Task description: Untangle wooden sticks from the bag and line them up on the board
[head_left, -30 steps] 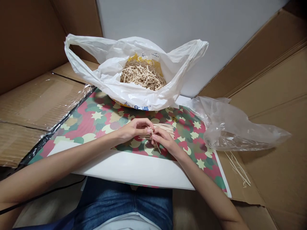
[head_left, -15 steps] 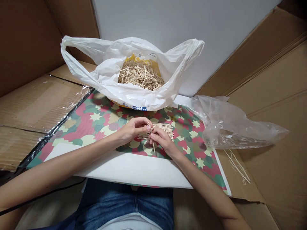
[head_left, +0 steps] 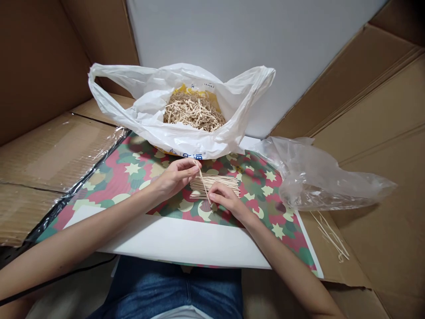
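A thin bamboo stick [head_left: 203,184] slants between my two hands above the patterned sheet. My left hand [head_left: 178,177] pinches its upper end between thumb and fingertips. Near the lower end, the closed fingers of my right hand [head_left: 226,199] grip the same stick. Whether the upper end is looped is hidden by my fingers. Behind the hands lies a row of similar bamboo sticks [head_left: 222,180], side by side on the sheet. Farther back, an open white plastic bag [head_left: 139,117] holds a heap of short, knotted-looking bamboo pieces [head_left: 194,110].
The camouflage-patterned sheet [head_left: 133,168] covers the work surface, with a white strip [head_left: 186,239] along its front. A clear plastic bag [head_left: 318,177] lies at the right. Several loose strips [head_left: 328,235] rest on cardboard beyond it. Cardboard walls [head_left: 375,133] stand at the sides.
My hands have drawn apart, the left one going left and the right one slightly right and down. The stick now stretches slanted between them, where before the fingers were close together around it.
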{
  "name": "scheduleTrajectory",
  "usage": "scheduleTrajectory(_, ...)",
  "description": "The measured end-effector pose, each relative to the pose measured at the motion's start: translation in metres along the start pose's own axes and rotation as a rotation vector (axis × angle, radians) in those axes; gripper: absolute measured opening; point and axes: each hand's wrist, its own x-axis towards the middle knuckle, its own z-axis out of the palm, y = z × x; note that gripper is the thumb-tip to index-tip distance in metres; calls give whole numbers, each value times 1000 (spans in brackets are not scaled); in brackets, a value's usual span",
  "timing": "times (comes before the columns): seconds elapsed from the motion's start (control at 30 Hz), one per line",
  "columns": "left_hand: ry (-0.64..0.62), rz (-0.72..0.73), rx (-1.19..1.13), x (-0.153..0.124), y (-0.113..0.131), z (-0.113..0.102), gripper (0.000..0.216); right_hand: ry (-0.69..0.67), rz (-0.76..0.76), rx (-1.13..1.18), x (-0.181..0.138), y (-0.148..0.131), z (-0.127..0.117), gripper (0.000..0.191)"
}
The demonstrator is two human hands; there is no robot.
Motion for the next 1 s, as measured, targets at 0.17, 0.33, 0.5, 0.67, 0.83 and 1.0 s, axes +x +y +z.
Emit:
scheduleTrajectory(0.17,12,25,20,1,1,-1,14,8,8,61,2,2,3,16)
scheduleTrajectory(0.33,15,31,72,-2,3,6,14,98,27,158,2,3,6,13)
scheduleTrajectory(0.5,-17,-9,83,-5,3,12,15,365,-16,380,0,4,7,13)
scheduleTrajectory(0.67,-57,-108,-7,-7,-8,17,16,573,-81,465,0,1,10,16)
scheduleTrajectory(0.83,-98,-196,-165,-10,-19,27,13,598,-116,490,0,-1,17,17)
scheduleTrajectory(1.0,-53,-197,-210,-11,-20,34,14,552,-58,417,-3,-3,26,15)
